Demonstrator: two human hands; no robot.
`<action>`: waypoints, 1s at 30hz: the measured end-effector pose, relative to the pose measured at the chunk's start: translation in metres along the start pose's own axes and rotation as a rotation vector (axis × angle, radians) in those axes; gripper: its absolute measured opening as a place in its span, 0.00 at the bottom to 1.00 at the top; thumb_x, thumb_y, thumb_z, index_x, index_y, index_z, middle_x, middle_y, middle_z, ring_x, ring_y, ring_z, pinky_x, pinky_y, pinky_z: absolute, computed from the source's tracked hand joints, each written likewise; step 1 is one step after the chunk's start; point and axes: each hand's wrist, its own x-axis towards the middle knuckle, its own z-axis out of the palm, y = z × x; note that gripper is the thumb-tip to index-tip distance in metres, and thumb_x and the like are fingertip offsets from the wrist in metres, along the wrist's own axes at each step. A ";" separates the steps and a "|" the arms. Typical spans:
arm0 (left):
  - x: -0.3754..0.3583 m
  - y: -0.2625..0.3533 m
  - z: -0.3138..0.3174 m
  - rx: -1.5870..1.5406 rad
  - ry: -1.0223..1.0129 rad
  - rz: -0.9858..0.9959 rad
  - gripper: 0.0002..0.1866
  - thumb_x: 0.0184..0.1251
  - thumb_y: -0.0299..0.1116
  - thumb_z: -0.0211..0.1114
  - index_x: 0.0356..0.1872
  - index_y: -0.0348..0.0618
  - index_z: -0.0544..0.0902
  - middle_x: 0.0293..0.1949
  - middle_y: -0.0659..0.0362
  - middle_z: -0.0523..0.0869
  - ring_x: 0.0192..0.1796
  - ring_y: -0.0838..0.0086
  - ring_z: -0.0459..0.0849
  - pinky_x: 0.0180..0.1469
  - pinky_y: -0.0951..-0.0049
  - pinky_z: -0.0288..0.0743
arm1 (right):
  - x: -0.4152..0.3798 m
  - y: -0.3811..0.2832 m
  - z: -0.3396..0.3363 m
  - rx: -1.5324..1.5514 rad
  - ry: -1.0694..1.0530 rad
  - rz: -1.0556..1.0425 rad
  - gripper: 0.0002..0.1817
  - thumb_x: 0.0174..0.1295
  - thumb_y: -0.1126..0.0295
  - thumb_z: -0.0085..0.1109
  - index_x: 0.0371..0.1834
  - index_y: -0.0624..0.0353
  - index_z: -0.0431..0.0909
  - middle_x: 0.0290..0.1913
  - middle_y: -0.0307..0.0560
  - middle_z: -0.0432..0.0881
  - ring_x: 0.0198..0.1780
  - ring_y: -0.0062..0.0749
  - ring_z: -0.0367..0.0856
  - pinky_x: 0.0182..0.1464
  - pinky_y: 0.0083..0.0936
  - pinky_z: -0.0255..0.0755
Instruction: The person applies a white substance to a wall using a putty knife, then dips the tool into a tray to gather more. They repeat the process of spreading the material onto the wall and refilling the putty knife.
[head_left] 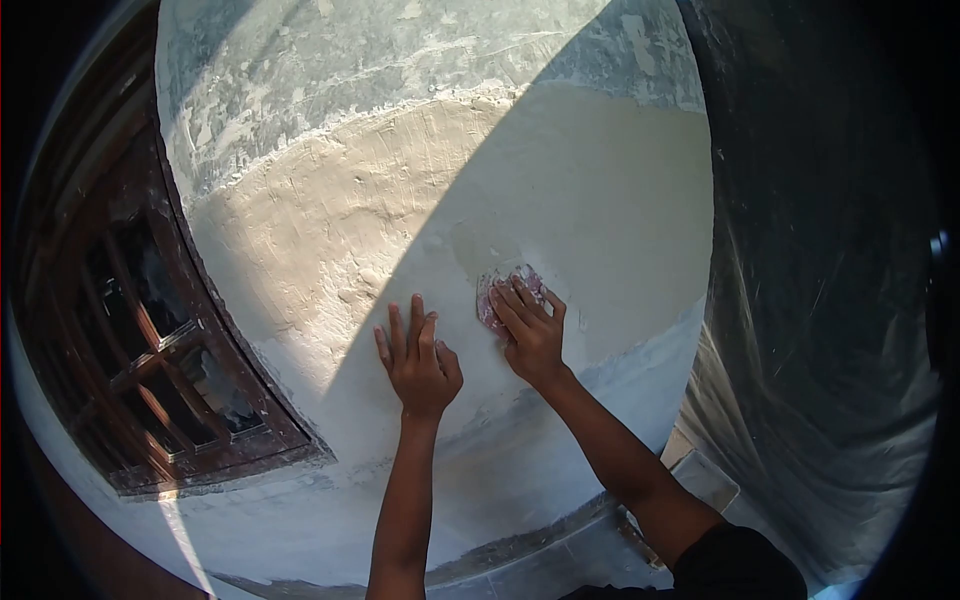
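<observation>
In front of me is a wall (pixel 620 190) with a band of cream-coloured plaster, smoother at right and ridged at left. My right hand (pixel 537 340) presses a flat reddish pad (pixel 487 305), smeared with white, against the plaster. Its fingers lie over the pad and hide much of it, so I cannot tell whether it is a sponge or a folded cloth. Left of it, my left hand (pixel 420 370) is up at the wall, fingers spread and nothing held. A damp-looking patch (pixel 478 248) shows just above the pad.
A dark wooden window frame (pixel 225 450) with glass panes borders the wall at left. Translucent plastic sheeting (pixel 800 330) hangs at right. Low down, a pale tray-like object (pixel 705 482) stands beside my right forearm, above grey floor tiles (pixel 590 550). Sunlight crosses the wall diagonally.
</observation>
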 end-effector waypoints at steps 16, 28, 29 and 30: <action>0.000 0.001 0.000 0.018 0.014 0.001 0.21 0.65 0.27 0.52 0.60 0.42 0.73 0.72 0.50 0.74 0.78 0.47 0.61 0.79 0.42 0.41 | 0.029 -0.009 -0.001 -0.046 0.013 -0.018 0.29 0.53 0.82 0.61 0.62 0.52 0.79 0.61 0.39 0.83 0.68 0.33 0.76 0.67 0.43 0.54; -0.002 0.000 0.001 0.021 0.017 0.006 0.22 0.64 0.27 0.53 0.61 0.42 0.73 0.71 0.48 0.74 0.78 0.46 0.61 0.78 0.41 0.41 | 0.038 -0.012 -0.036 0.026 0.079 -0.003 0.29 0.53 0.83 0.61 0.61 0.54 0.80 0.60 0.42 0.83 0.66 0.35 0.78 0.66 0.43 0.57; -0.001 0.000 0.000 0.018 0.013 0.007 0.22 0.64 0.27 0.53 0.61 0.42 0.73 0.71 0.48 0.74 0.78 0.47 0.61 0.78 0.41 0.41 | 0.054 -0.008 -0.027 -0.016 0.096 -0.020 0.29 0.53 0.83 0.61 0.61 0.54 0.79 0.61 0.42 0.83 0.66 0.35 0.78 0.66 0.43 0.56; -0.002 0.000 0.000 0.017 0.013 0.010 0.22 0.64 0.27 0.53 0.61 0.42 0.73 0.71 0.48 0.74 0.78 0.47 0.61 0.78 0.41 0.41 | 0.062 -0.005 -0.022 -0.059 0.115 -0.037 0.29 0.52 0.84 0.61 0.61 0.54 0.79 0.61 0.42 0.82 0.66 0.35 0.78 0.67 0.43 0.56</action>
